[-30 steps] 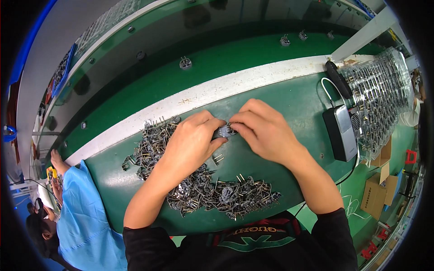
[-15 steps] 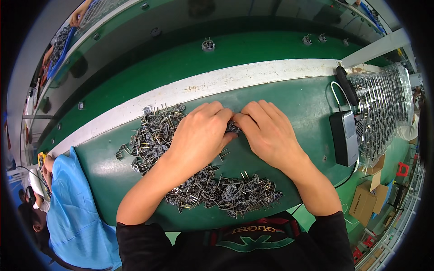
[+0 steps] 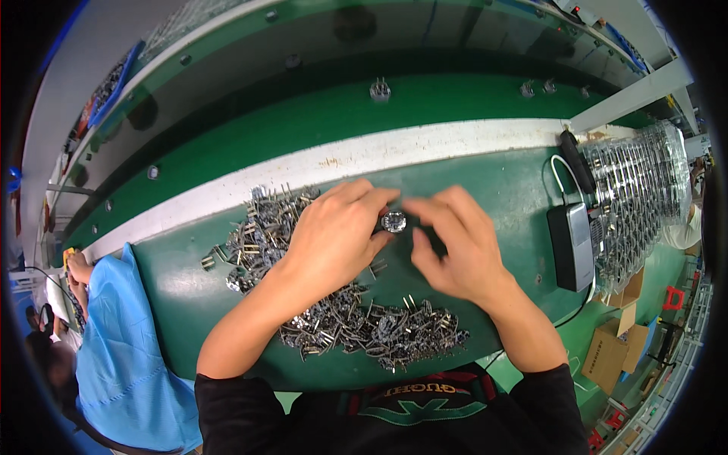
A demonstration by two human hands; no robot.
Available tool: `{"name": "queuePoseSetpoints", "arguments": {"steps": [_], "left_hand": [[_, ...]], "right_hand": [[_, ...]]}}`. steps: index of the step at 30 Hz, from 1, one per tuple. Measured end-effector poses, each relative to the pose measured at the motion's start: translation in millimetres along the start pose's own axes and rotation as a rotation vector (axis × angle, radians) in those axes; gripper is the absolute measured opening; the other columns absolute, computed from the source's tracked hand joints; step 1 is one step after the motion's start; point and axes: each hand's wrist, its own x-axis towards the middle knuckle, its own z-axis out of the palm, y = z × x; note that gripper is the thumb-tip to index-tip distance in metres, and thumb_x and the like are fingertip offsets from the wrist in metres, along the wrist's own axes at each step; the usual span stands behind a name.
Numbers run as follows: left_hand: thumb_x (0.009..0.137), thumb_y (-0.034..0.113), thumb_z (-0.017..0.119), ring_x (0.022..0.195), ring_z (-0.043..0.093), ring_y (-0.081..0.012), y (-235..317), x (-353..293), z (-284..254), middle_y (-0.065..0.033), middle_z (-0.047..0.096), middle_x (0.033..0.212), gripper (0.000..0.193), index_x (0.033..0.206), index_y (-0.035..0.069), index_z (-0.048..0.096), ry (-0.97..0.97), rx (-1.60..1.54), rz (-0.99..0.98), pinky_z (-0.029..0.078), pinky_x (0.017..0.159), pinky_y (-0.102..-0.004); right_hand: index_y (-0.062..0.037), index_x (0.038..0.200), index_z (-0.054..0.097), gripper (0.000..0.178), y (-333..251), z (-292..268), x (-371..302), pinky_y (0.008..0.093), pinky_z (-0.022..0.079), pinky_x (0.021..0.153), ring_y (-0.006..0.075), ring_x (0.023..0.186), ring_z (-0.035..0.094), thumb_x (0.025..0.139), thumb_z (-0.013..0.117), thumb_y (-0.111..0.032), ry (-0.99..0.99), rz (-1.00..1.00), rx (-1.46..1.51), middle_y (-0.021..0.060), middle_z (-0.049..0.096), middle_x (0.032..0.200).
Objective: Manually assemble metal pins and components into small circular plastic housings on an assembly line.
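A small round circuit part (image 3: 393, 221), dark with a silvery face, is pinched between the thumb and fingers of my left hand (image 3: 337, 227) above the green table. Just right of it, my right hand (image 3: 459, 246) has its thumb and fingers spread, slightly blurred, with nothing between them. Beside and under my left forearm lies a heap of small circuit parts with metal pins (image 3: 262, 235). Nearer to me spreads a second heap of such parts (image 3: 387, 330). One loose pinned piece (image 3: 377, 267) sits below my left hand.
Beyond the white ledge (image 3: 326, 163), a green conveyor belt (image 3: 303, 114) carries several spaced parts. On the right stand a black and grey box (image 3: 570, 246) with a cable and a stack of clear plastic trays (image 3: 637, 197). A co-worker's blue-clad arm (image 3: 125, 334) is at left.
My right hand has come away from the part and its fingers have opened. The round part now shows in my left hand. Parts on the belt have shifted right in the picture.
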Motion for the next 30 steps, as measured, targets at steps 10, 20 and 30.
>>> {"name": "queuePoseSetpoints", "arguments": {"steps": [10, 20, 30], "left_hand": [[0.076, 0.013, 0.081, 0.077, 0.065, -0.0185, -78, 72, -77, -0.0109, 0.072, 0.099, 0.040, 0.114, 0.004, 0.074, 0.177, 0.023, -0.371, 0.053, 0.073, -0.0328], [0.082, 0.013, 0.077, 0.088, 0.065, -0.0224, -152, 108, -67, -0.0143, 0.069, 0.117, 0.054, 0.135, 0.013, 0.064, 0.026, -0.065, -0.397, 0.053, 0.083, -0.0345], [0.084, -0.008, 0.063, 0.103, 0.067, -0.0263, -171, 177, -65, -0.0157, 0.067, 0.125, 0.049, 0.130, 0.009, 0.066, -0.043, 0.238, 0.087, 0.051, 0.096, -0.0380]], "right_hand": [[-0.0108, 0.102, 0.070, 0.024, -2, 14, -11, 0.0350, 0.052, 0.070, 0.0216, 0.084, 0.061, 0.078, 0.074, -0.009, -0.375, -0.293, 0.140, 0.0030, 0.058, 0.101], [-0.0062, 0.092, 0.066, 0.015, 10, -6, -12, 0.0384, 0.055, 0.068, 0.0252, 0.084, 0.064, 0.077, 0.068, -0.006, -0.338, -0.077, -0.029, 0.0082, 0.054, 0.090], [-0.0053, 0.091, 0.068, 0.011, 23, -19, -14, 0.0421, 0.055, 0.073, 0.0281, 0.084, 0.064, 0.080, 0.068, -0.005, -0.320, -0.007, 0.006, 0.0082, 0.057, 0.089]]}}
